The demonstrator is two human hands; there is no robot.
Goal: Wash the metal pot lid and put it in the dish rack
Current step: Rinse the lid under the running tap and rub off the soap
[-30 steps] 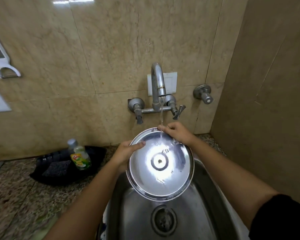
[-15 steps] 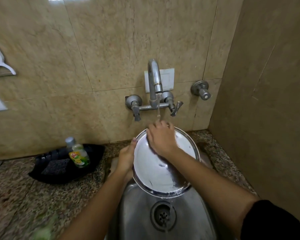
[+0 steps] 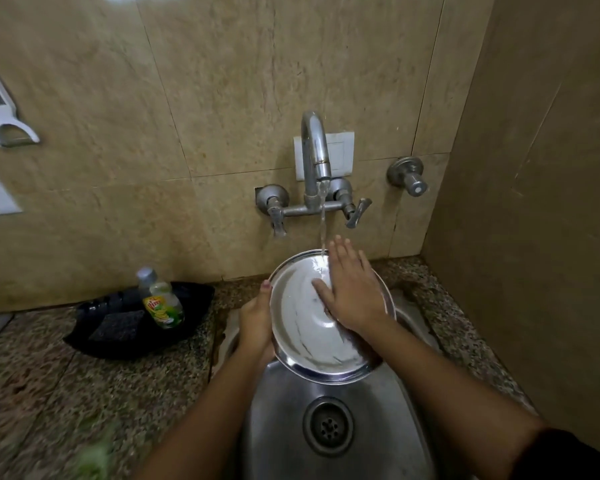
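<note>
Metal pot lid (image 3: 309, 327) under tap stream, left hand (image 3: 255, 320) grip clamped on rim, fingers hidden, right hand (image 3: 352, 289) flat, spread.

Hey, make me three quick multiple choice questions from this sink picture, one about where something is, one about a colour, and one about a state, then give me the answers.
1. Where does the dish soap bottle sit?
A. in the black tray on the counter
B. in the sink
C. on the wall shelf

2. What colour is the peeler hanging on the wall?
A. red
B. white
C. blue

3. What is the tap doing?
A. it is off
B. it is dripping onto the counter
C. it is running onto the lid

Answers:
1. A, it stands in the black tray left of the sink.
2. B, its frame is white.
3. C, a stream falls onto the pot lid, which the left hand holds by the rim and the right hand lies flat on.
</note>
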